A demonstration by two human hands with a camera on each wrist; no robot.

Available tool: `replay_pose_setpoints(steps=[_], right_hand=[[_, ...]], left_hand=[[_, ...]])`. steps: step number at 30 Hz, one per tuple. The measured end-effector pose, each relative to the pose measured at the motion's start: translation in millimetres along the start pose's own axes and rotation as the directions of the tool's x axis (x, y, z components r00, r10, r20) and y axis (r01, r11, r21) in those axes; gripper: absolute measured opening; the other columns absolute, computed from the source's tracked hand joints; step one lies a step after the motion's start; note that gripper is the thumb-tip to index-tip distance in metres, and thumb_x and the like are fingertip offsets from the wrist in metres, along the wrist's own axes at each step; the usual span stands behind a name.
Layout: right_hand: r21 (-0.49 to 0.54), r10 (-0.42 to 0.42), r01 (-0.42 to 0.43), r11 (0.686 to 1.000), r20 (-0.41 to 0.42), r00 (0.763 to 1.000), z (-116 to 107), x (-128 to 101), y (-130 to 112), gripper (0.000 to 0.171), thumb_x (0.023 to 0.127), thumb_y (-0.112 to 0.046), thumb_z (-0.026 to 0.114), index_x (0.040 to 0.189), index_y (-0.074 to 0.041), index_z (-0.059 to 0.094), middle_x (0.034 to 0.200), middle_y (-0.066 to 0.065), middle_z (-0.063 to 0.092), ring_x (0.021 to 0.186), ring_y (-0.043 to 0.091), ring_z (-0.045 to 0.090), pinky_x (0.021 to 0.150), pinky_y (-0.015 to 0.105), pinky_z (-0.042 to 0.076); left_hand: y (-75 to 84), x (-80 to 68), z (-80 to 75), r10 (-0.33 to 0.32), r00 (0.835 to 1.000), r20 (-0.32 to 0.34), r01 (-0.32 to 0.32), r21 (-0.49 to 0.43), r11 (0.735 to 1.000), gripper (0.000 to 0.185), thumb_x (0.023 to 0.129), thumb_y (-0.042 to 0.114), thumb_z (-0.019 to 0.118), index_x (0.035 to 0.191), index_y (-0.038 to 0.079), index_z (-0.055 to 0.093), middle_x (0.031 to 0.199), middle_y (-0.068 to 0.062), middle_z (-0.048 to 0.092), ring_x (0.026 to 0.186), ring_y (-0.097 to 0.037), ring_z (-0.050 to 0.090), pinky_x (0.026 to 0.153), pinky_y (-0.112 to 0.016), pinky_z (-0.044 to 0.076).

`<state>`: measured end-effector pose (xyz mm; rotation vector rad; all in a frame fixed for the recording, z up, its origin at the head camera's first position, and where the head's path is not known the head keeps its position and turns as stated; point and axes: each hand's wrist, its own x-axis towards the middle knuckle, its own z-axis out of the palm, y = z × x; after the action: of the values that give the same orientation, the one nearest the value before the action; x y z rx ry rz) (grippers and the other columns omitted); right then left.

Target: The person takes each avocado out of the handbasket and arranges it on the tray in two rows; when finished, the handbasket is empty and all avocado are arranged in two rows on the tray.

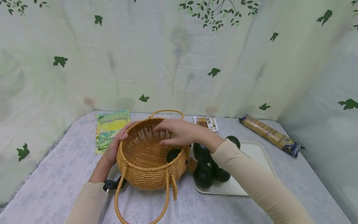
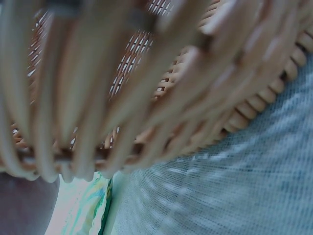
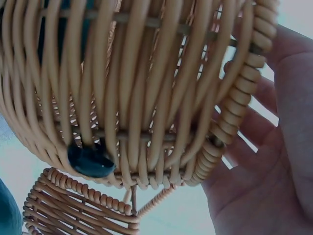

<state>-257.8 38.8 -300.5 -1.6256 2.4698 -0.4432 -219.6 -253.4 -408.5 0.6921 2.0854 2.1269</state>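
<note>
Tabletop [image 1: 50, 189] under grey mottled cloth, backed by pale curtain [image 1: 167, 62] printed with green leaves. White tray [image 1: 253, 152] at right of centre, bearing several dark green avocados [image 1: 203, 175] clustered along its left side. Round wicker basket [image 1: 145, 161] at centre, upright, just left of tray; two loop handles, one folded down toward the viewer, one lying at the far rim; single avocado in basket [image 1: 173, 154] resting against the inner right wall. Long yellow packet [image 1: 269, 135] at far right, well apart from basket; green-and-yellow bag [image 1: 110, 129] flat at far left, just beyond basket; small brown-and-white sachet [image 1: 206, 122] behind tray. Right hand [image 1: 179, 132] hovering above basket opening, palm down, fingers relaxed and spread, grasping nothing; in right wrist view, open palm [image 3: 274, 161] beside the outer weave [image 3: 122, 98]. Left hand [image 1: 114, 147] pressed to basket's left side, thumb hooked on the rim and fingers apparently wrapped on the outer wall, though the fingers are hidden behind the weave; left wrist view too close and blurred to confirm more than wicker strands [image 2: 122, 88] over cloth. Dark wristband [image 1: 112, 185] on left forearm.
</note>
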Motion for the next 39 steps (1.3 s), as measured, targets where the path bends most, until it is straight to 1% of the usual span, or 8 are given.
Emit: replay_pose_setpoints(steps=[4,8,14,19,25,29,33,39], right_hand=[[0.012,0.011,-0.012,1.000,0.051,0.999,0.1,6.9,-1.3,0.048,0.102,-0.032,0.065,0.145,-0.013,0.057,0.145,0.004,0.058,0.134,0.018,0.054,0.110,0.035,0.044],[0.021,0.023,-0.025,0.999,0.095,0.995,1.0,13.3,-2.2,0.049,0.101,-0.033,0.066,0.145,-0.014,0.057,0.144,0.002,0.060,0.131,0.016,0.057,0.109,0.032,0.044],[0.046,0.062,-0.070,0.996,0.170,0.983,3.7,21.5,-4.4,0.052,0.100,-0.033,0.068,0.146,-0.013,0.056,0.144,0.001,0.061,0.130,0.015,0.058,0.109,0.030,0.045],[0.024,0.127,-0.137,0.990,0.248,0.961,6.6,27.9,-5.9,0.054,0.098,-0.036,0.070,0.145,-0.012,0.059,0.142,0.004,0.063,0.128,0.016,0.060,0.106,0.031,0.047],[-0.028,0.184,-0.185,0.982,0.320,0.929,10.0,35.5,-6.9,0.056,0.095,-0.039,0.074,0.143,-0.013,0.061,0.137,0.003,0.066,0.119,0.015,0.064,0.099,0.030,0.051],[-0.037,0.193,-0.192,0.981,0.338,0.921,11.6,38.2,-8.2,0.056,0.094,-0.038,0.075,0.142,-0.011,0.062,0.134,0.003,0.066,0.116,0.015,0.064,0.097,0.030,0.052],[-0.046,0.182,-0.178,0.983,0.370,0.911,13.1,37.7,-11.2,0.056,0.095,-0.033,0.075,0.143,-0.009,0.060,0.135,0.005,0.065,0.120,0.018,0.063,0.100,0.032,0.051],[-0.136,0.218,-0.177,0.975,0.417,0.882,18.8,38.3,-14.8,0.055,0.094,-0.035,0.076,0.142,-0.011,0.061,0.135,0.005,0.065,0.123,0.018,0.061,0.102,0.032,0.049]], left_hand=[[1.2,-0.3,0.4,-0.012,1.000,-0.005,0.012,0.000,1.000,0.059,0.106,0.031,0.026,0.163,0.017,0.026,0.155,-0.003,0.036,0.143,-0.032,0.037,0.105,-0.038,0.047],[2.1,-0.5,0.6,-0.020,1.000,-0.012,0.020,0.006,1.000,0.058,0.106,0.032,0.027,0.163,0.018,0.027,0.154,-0.003,0.036,0.143,-0.034,0.035,0.106,-0.036,0.047],[1.6,-1.3,-0.2,-0.015,1.000,-0.010,0.015,0.007,1.000,0.058,0.106,0.031,0.027,0.163,0.019,0.027,0.154,-0.003,0.036,0.143,-0.032,0.036,0.106,-0.035,0.046],[0.5,-1.0,-0.5,-0.003,1.000,-0.005,0.003,0.008,1.000,0.058,0.106,0.031,0.027,0.163,0.018,0.027,0.155,-0.005,0.036,0.143,-0.032,0.038,0.107,-0.034,0.046],[0.7,0.8,-0.5,0.001,1.000,-0.004,-0.001,0.024,1.000,0.058,0.106,0.030,0.026,0.162,0.019,0.028,0.156,-0.006,0.036,0.144,-0.035,0.036,0.107,-0.036,0.046],[1.6,0.6,-1.2,-0.006,1.000,-0.011,0.006,0.027,1.000,0.058,0.106,0.030,0.026,0.162,0.019,0.029,0.155,-0.004,0.037,0.143,-0.037,0.036,0.107,-0.037,0.046],[1.6,0.7,-1.3,-0.009,1.000,-0.020,0.009,0.023,1.000,0.058,0.106,0.031,0.027,0.162,0.018,0.028,0.155,-0.003,0.038,0.143,-0.037,0.036,0.106,-0.037,0.047],[1.6,0.8,-0.1,-0.010,1.000,-0.010,0.010,0.018,1.000,0.058,0.106,0.031,0.026,0.163,0.018,0.028,0.156,-0.005,0.036,0.144,-0.037,0.036,0.107,-0.037,0.046]])
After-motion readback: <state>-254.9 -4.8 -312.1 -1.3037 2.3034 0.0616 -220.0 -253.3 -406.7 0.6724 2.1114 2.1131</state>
